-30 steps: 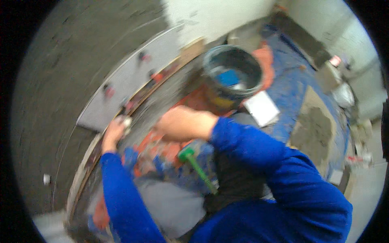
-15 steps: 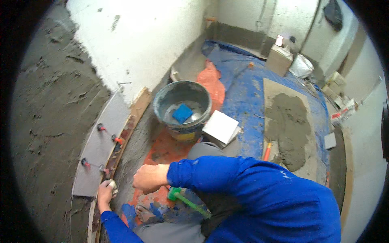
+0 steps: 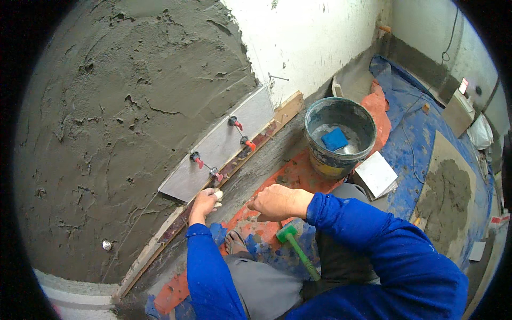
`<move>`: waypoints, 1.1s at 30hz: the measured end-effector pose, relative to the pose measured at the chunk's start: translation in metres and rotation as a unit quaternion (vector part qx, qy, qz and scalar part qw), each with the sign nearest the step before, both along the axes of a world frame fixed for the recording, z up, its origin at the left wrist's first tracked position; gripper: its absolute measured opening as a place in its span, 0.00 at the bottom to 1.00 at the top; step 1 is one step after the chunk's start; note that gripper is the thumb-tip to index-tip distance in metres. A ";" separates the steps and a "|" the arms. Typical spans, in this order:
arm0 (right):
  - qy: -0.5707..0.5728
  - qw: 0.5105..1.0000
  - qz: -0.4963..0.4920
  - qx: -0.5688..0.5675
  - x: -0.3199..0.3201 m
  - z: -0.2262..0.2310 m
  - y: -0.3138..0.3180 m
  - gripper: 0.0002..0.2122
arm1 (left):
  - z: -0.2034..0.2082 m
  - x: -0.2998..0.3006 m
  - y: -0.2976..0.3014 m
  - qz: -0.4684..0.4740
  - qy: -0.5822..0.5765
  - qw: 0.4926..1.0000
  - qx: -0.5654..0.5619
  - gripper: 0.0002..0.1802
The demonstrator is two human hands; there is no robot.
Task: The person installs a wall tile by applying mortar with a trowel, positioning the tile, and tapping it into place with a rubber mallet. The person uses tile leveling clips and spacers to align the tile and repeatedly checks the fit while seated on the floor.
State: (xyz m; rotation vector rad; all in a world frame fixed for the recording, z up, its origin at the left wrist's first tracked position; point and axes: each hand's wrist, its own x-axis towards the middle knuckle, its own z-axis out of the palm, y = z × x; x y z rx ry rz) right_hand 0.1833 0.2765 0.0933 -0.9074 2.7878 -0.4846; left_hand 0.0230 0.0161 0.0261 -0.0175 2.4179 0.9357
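My left hand (image 3: 204,206) is beside the wooden batten (image 3: 226,172) on the wall, closed around a small whitish wad (image 3: 218,196) that I cannot name more exactly. To its right, my right hand (image 3: 280,203) hangs over the floor sheet with fingers curled into a fist; anything inside is hidden. Just above my left hand, a grey tile (image 3: 216,152) rests along the batten against wet mortar (image 3: 122,101). Several black round fittings with red levers (image 3: 234,122) sit on the tile and along its lower edge. A green mallet (image 3: 298,248) is below my right hand.
A bucket (image 3: 330,162) holds a blue sponge (image 3: 335,139). White tiles (image 3: 376,174) are stacked beside it. Further right, a board (image 3: 465,162) carries spread mortar. Blue sheeting (image 3: 408,146) and orange sheeting (image 3: 298,173) cover the floor. A nail (image 3: 280,78) sticks out above the tile.
The view has swung left, so everything appears further right and more mortared wall shows. My left hand still grips the whitish wad; my right hand remains closed.
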 end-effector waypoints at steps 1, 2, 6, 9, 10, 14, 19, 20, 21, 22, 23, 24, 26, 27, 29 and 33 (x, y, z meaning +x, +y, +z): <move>0.004 1.000 -0.001 -0.002 0.000 0.001 0.000 0.16 | 0.000 0.001 0.000 -0.007 0.005 1.000 -0.002 0.19; 0.008 1.000 -0.002 -0.004 -0.001 0.001 0.000 0.16 | 0.000 0.001 0.000 -0.011 0.007 1.000 -0.004 0.19; -0.003 1.000 -0.006 -0.003 0.000 -0.001 0.001 0.16 | -0.001 0.002 -0.002 -0.020 0.013 0.999 -0.024 0.19; -0.004 1.000 -0.004 0.000 0.000 -0.002 0.000 0.16 | -0.002 0.000 -0.005 -0.016 0.002 1.000 -0.023 0.19; -0.001 1.000 -0.003 -0.004 0.000 -0.002 0.000 0.16 | -0.002 0.000 -0.007 -0.020 0.000 1.000 -0.021 0.19; -0.001 1.000 -0.003 -0.006 0.000 -0.002 0.002 0.16 | -0.004 -0.001 -0.009 -0.018 -0.008 1.000 -0.016 0.20; 0.006 1.000 -0.006 0.001 0.000 -0.005 0.001 0.16 | -0.005 0.001 -0.010 -0.004 -0.022 1.000 -0.010 0.21; 0.013 1.000 -0.005 -0.003 0.000 -0.005 0.001 0.16 | -0.004 0.001 -0.011 -0.006 -0.021 1.000 -0.009 0.21; 0.015 1.000 -0.004 -0.004 0.001 -0.005 0.001 0.16 | -0.003 0.002 -0.011 -0.003 -0.021 1.000 -0.014 0.21; 0.016 1.000 0.000 0.000 0.001 -0.005 0.001 0.16 | -0.002 0.003 -0.011 -0.006 -0.018 1.000 -0.015 0.21; 0.011 1.000 0.005 0.006 0.000 -0.004 0.001 0.17 | -0.001 0.003 -0.011 -0.006 -0.018 1.000 -0.013 0.21; 0.003 1.000 0.009 0.018 0.001 -0.003 0.001 0.17 | 0.000 0.004 -0.010 -0.005 -0.019 1.000 -0.017 0.21; 0.003 1.000 0.008 0.015 0.002 -0.002 0.002 0.17 | 0.001 0.005 -0.009 -0.002 -0.020 1.000 -0.019 0.21; 0.004 1.000 0.011 0.012 0.003 -0.001 0.003 0.18 | 0.001 0.005 -0.009 0.000 -0.021 1.000 -0.016 0.21; 0.006 1.000 0.008 0.007 0.003 -0.001 0.003 0.18 | 0.002 0.005 -0.009 0.000 -0.020 1.000 -0.013 0.20; 0.003 1.000 0.017 0.018 0.002 -0.002 0.003 0.18 | 0.000 0.005 -0.009 0.003 -0.017 1.000 -0.012 0.20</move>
